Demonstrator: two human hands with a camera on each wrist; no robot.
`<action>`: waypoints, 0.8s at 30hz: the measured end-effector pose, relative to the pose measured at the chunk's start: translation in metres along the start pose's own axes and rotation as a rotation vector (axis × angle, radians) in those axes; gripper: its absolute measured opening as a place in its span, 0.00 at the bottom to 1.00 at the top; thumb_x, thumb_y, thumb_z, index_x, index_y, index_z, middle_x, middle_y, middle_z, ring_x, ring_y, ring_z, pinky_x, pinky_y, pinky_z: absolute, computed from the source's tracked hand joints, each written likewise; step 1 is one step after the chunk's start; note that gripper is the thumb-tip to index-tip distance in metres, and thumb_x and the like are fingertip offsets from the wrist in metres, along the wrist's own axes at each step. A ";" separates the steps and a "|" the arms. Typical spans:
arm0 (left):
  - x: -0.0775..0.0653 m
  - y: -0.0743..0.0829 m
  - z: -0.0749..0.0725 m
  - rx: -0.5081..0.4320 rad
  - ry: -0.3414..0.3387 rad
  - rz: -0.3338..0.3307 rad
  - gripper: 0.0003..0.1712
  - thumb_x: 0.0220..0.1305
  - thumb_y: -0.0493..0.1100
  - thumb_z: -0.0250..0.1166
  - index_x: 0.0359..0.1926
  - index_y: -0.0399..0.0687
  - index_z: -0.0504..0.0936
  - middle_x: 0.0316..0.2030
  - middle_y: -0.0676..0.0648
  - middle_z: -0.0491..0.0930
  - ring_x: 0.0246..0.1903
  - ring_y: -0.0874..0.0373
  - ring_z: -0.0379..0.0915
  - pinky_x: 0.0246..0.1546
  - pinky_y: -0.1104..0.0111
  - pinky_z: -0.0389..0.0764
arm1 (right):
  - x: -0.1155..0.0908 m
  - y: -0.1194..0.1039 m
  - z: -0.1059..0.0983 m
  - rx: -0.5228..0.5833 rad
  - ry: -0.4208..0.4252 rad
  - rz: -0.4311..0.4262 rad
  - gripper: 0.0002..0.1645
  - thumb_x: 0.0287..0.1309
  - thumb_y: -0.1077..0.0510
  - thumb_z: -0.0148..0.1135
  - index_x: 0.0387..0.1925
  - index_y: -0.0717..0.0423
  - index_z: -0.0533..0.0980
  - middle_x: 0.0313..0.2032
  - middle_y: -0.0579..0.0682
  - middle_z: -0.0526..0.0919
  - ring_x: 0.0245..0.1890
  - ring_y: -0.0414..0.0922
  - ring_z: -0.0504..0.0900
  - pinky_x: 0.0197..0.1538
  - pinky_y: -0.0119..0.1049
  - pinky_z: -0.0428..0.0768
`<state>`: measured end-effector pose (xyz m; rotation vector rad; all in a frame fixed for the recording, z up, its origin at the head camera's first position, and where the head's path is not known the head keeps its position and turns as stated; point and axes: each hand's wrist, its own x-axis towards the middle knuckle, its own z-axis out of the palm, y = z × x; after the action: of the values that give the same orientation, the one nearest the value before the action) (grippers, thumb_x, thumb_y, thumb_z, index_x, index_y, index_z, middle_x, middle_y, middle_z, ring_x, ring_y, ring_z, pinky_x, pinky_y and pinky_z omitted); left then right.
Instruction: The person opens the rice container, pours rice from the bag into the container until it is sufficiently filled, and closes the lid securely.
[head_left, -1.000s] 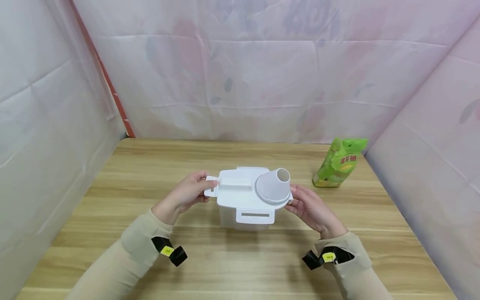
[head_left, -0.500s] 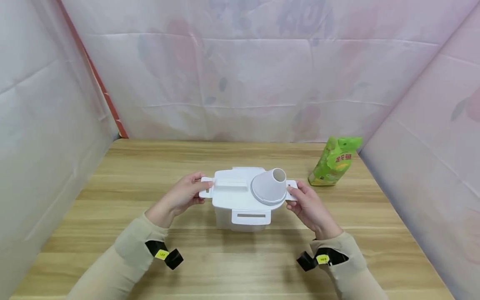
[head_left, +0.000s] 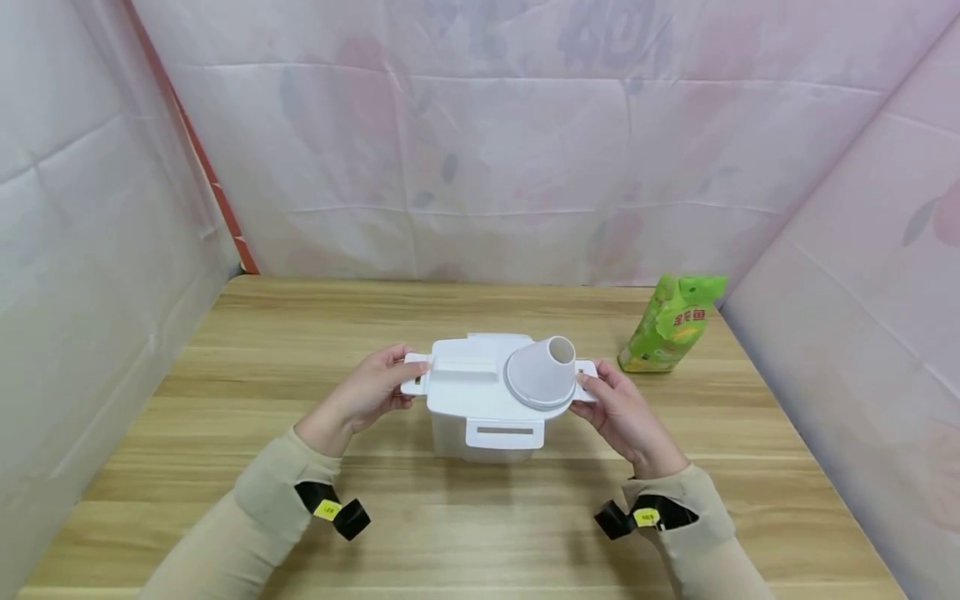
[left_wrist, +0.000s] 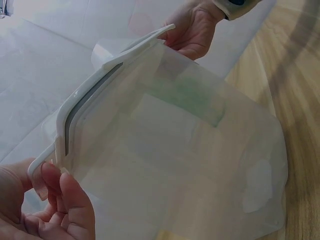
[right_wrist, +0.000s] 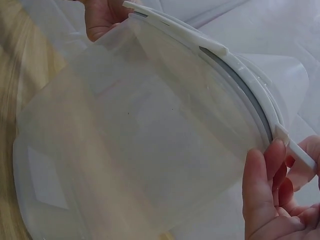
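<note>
A translucent storage container (head_left: 483, 447) with a white lid (head_left: 465, 402) stands on the table, its lid flat on top. A white cone-shaped spout (head_left: 542, 375) rises from the lid's right side. My left hand (head_left: 366, 389) pinches the left latch (head_left: 415, 385) between thumb and fingers. On the opposite side, my right hand (head_left: 621, 414) pinches the right latch (head_left: 587, 390); both latches stick outward. A front latch (head_left: 505, 442) also stands out from the rim. A grey seal (left_wrist: 82, 105) runs below the lid in the left wrist view.
A green bag (head_left: 672, 325) with red lettering stands on the wood-grain table (head_left: 315, 308) at the back right. Pale printed curtains (head_left: 480, 175) enclose the table at the back and on both sides.
The right latch has swung up and outward, and my right thumb now lies on top of it. My left hand keeps its pinch on the left latch. The view has shifted slightly.
</note>
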<state>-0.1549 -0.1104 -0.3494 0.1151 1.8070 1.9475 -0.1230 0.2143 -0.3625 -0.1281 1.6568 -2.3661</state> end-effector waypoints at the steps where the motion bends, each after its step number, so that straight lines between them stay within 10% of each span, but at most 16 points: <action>1: 0.000 0.000 0.000 0.000 0.002 0.000 0.06 0.67 0.39 0.54 0.41 0.39 0.69 0.25 0.51 0.73 0.21 0.63 0.67 0.23 0.75 0.72 | 0.000 0.000 0.000 -0.006 0.005 0.001 0.03 0.68 0.66 0.43 0.42 0.60 0.64 0.36 0.48 0.77 0.34 0.37 0.80 0.40 0.28 0.79; 24: 0.001 -0.002 -0.004 0.045 -0.017 0.025 0.09 0.67 0.39 0.54 0.42 0.36 0.70 0.26 0.51 0.77 0.23 0.63 0.72 0.26 0.74 0.74 | -0.001 -0.003 0.006 -0.107 0.092 0.012 0.07 0.67 0.66 0.45 0.44 0.63 0.60 0.35 0.47 0.77 0.33 0.37 0.80 0.38 0.27 0.80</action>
<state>-0.1566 -0.1135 -0.3516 0.1700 1.8477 1.9174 -0.1217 0.2105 -0.3573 -0.0293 1.8211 -2.3072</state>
